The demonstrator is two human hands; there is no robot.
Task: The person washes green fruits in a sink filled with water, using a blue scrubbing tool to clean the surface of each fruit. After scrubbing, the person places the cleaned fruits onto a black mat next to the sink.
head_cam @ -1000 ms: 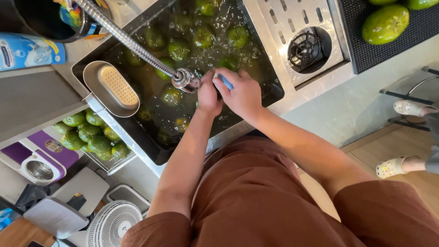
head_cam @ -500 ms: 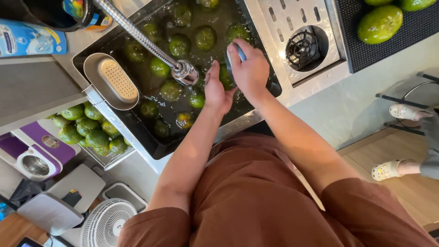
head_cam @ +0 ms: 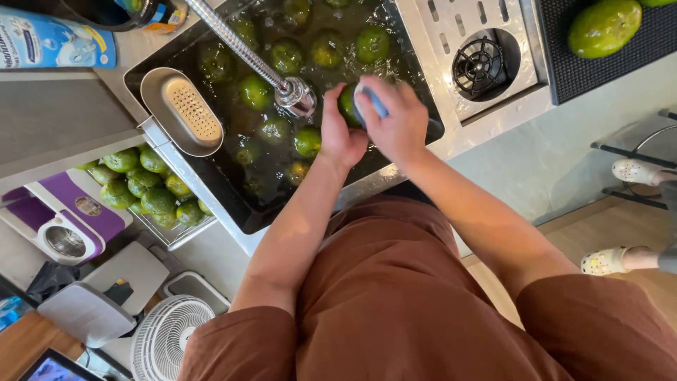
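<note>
A kitchen counter of pale stone runs around a dark sink (head_cam: 233,212) filled with water, and everything else sits in relation to that basin. Over its near right part, the left hand (head_cam: 340,130) is wrapped around a green citrus fruit (head_cam: 347,104), fingers curled under it, holding it just above the water. The right hand (head_cam: 395,120) presses against the same fruit from the other side, closed on a blue scrubbing tool (head_cam: 374,102) (only a strip of it shows between the fingers, so its exact kind is hard to tell). Just beside the hands, toward the middle of the sink, hangs the metal spray head of a coiled faucet hose (head_cam: 295,95). More green citrus fruits (head_cam: 310,141) float in the water around it. At the sink's left rim rests an oval metal strainer scoop (head_cam: 182,109). Outside the sink on the left, a wire basket (head_cam: 166,233) holds another heap of green fruits. Past the sink's right edge lies a steel drain board with a round rinser (head_cam: 481,67), and beyond that a black mat (head_cam: 656,35) carrying a large green mango (head_cam: 604,27). Below the basket, on the floor, stands a white fan (head_cam: 163,337).
</note>
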